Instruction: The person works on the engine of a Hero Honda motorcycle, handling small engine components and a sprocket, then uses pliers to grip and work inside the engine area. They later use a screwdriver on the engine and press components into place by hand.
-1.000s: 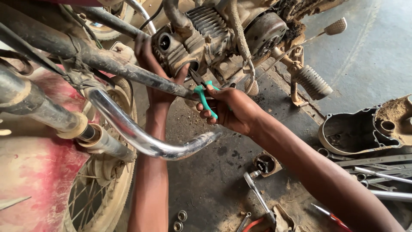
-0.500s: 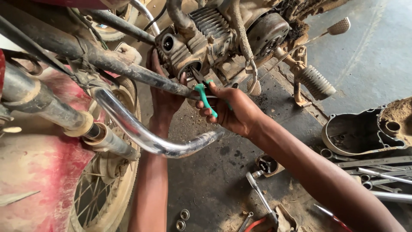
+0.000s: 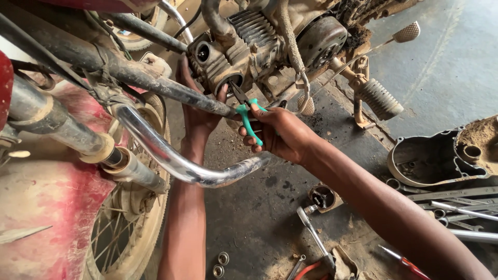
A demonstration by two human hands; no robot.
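We look down at 2 bare hands working on a dusty motorcycle engine [image 3: 259, 46] near 12 o'clock. Our right hand [image 3: 282, 132], at the centre, is clamped around the green handles of a pair of pliers [image 3: 248, 116], whose dark nose points up toward 11 o'clock into a round opening [image 3: 232, 83] in the engine's cylinder end. Our left hand [image 3: 199, 109], just toward 9 o'clock of the pliers, lies with fingers spread against the engine beside that opening, bracing it and gripping nothing. To do this well, we judge that the nose should enter square to the hole, the squeeze should stay steady, and the left hand should keep the engine from rocking so the tips do not slip. The pliers look small and slim, with bright teal grips and worn dark steel jaws; whether the tips hold anything is hidden. A curved chrome exhaust pipe [image 3: 171, 158] crosses below toward 8 o'clock, a spoked wheel [image 3: 119, 228] sits at 7 o'clock, and an engine cover [image 3: 441, 155] lies at 3 o'clock.
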